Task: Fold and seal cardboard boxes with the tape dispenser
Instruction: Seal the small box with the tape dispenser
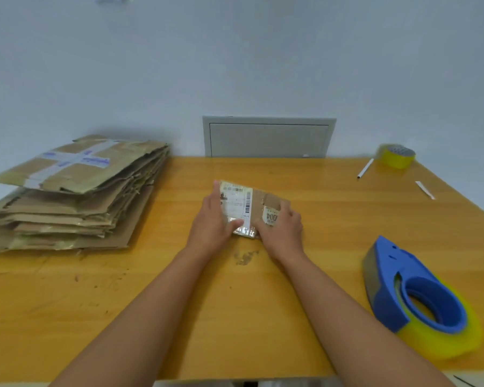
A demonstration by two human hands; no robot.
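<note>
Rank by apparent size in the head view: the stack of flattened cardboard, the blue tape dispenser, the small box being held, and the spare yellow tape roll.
1. stack of flattened cardboard
2. blue tape dispenser, though it is nearest the camera, which enlarges it
3. small box
4. spare yellow tape roll, farthest away, so probably understated

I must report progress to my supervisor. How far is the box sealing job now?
Done: no finished sealed box shows anywhere on the table. In hand: the left hand and right hand hold one small labelled box at the centre. Left: the tape dispenser lies untouched at the right, and a stack of flattened boxes waits at the left.
</note>
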